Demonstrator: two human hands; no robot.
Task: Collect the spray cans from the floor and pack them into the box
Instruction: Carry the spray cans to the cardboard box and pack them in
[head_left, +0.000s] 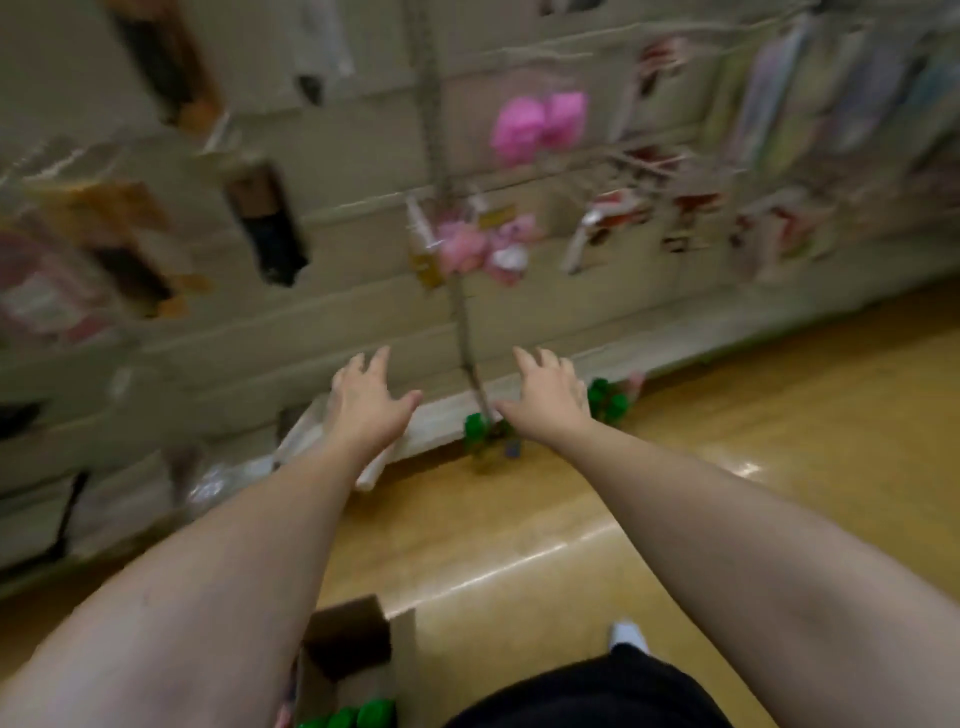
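**A:** Which step are you on?

**B:** The fetch. You're reaching both arms toward the spray cans (480, 436) standing on the floor (727, 467) against the shelf base (441, 415). Your left hand (363, 400) and right hand (550, 395) are spread, holding nothing.

**A:** And the box (353, 644)?

**B:** Down by your feet, with green caps (363, 714) showing inside. Next you'll likely need to stoop, wrap your fingers round a can, and bring it back.
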